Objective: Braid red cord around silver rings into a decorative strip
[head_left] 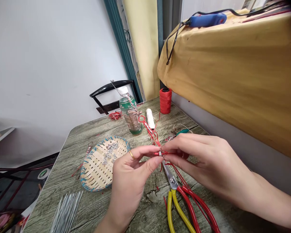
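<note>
My left hand (pixel 132 176), with a ring on one finger, pinches a red cord (pixel 156 142) between thumb and forefinger. Fingertip to fingertip with it, my right hand (pixel 206 161) closes on the same cord, beside a small silvery piece partly covered by the fingers. From there the cord runs up past pale beads to a red loop near the bottle (pixel 130 113). Below my fingertips lies a metal cutting tool (pixel 171 177) with red handles; yellow handles (pixel 176 207) show alongside, and I cannot tell whether they belong to a second tool. Red strands trail beneath my right hand.
A woven basket (pixel 94 170) holds several clear beads to the left. Thin metal rods (pixel 66 212) lie at the front left. A red thread spool (pixel 165 101) and a white spool (pixel 150 118) are at the back. A yellow cloth-covered surface (pixel 228 74) rises at right.
</note>
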`<state>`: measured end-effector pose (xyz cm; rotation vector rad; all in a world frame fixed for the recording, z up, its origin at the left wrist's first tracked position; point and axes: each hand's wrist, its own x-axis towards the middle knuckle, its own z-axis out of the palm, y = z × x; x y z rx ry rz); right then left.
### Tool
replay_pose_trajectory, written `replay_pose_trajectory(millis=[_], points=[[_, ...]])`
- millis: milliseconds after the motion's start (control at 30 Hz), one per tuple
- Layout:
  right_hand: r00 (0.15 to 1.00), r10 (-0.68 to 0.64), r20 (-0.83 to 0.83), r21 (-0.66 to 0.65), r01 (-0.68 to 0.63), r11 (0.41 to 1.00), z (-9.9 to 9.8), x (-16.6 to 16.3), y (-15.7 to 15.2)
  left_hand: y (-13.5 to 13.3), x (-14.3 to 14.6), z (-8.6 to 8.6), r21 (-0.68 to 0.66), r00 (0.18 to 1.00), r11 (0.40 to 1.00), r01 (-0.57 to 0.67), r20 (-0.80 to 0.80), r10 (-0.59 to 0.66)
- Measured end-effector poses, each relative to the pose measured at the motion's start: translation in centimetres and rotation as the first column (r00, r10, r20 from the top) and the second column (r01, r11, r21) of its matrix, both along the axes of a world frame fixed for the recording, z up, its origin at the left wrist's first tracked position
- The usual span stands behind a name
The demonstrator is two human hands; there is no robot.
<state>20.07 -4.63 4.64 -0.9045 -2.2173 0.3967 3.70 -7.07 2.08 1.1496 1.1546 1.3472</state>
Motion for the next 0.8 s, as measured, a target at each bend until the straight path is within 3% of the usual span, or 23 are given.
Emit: replay_pose_trajectory(millis=[167, 467, 800], points=[[0.998, 0.045, -0.039, -0.035, -0.046, 0.998, -0.1, -0.1, 0.3, 0.0, -0.1, 0.1, -0.059, 1.0, 0.998, -0.014, 0.001, 0.014], [0.995, 0.027, 0.098, 0.096, -0.037, 0.995, -1.2, 0.2, 0.1, -0.2, -0.2, 0.1, -0.081, 0.993, 0.997, 0.003, -0.114, -0.012], [0.995, 0.097, 0.007, -0.037, -0.097, 0.995, -0.6, 0.2, 0.8, -0.9, -0.9, 0.0, -0.083, 0.986, 0.996, -0.019, -0.169, 0.005]])
